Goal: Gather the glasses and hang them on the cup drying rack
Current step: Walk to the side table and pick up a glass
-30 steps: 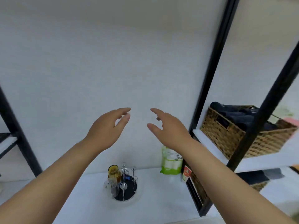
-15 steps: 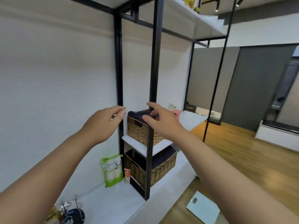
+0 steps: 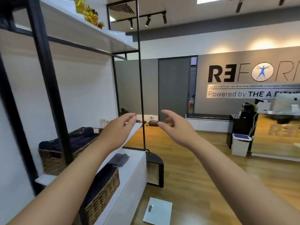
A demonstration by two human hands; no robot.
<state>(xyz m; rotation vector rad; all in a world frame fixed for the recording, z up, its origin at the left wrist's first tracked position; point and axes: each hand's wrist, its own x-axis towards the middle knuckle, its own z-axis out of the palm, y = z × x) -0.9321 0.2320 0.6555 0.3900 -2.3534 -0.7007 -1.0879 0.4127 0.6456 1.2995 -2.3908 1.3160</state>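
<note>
View has swung right since the earlier frames: the white counter with the cup drying rack and glasses, seen low in the picture a second ago, is out of frame, and an open room with a wood floor (image 3: pixel 186 168) is now faced. Neither the glasses nor the rack can be seen anywhere in the current view, so their look cannot be described.

Left to right:
- Black-framed shelf unit (image 3: pixel 47 82) with white boards at far left; gold ornament (image 3: pixel 88 11) on the top board.
- Upper wicker basket (image 3: pixel 53 159) holding dark folded cloth, lower wicker basket (image 3: pixel 103 192) under it (both partly hidden by the forearm).
- Left hand (image 3: pixel 116 132) is raised mid-air, fingers loosely curved, empty, nothing gripped.
- Grey folded cloth (image 3: pixel 119 159) lies on the low white cabinet.
- White scale (image 3: pixel 158 211) on the floor at bottom centre.
- Right hand (image 3: pixel 177 129) is raised beside the left, apart from it, fingers spread and relaxed, empty.
- Grey wall with "REFORM" sign (image 3: pixel 253 73) and a white bin (image 3: pixel 241 144) at right.
</note>
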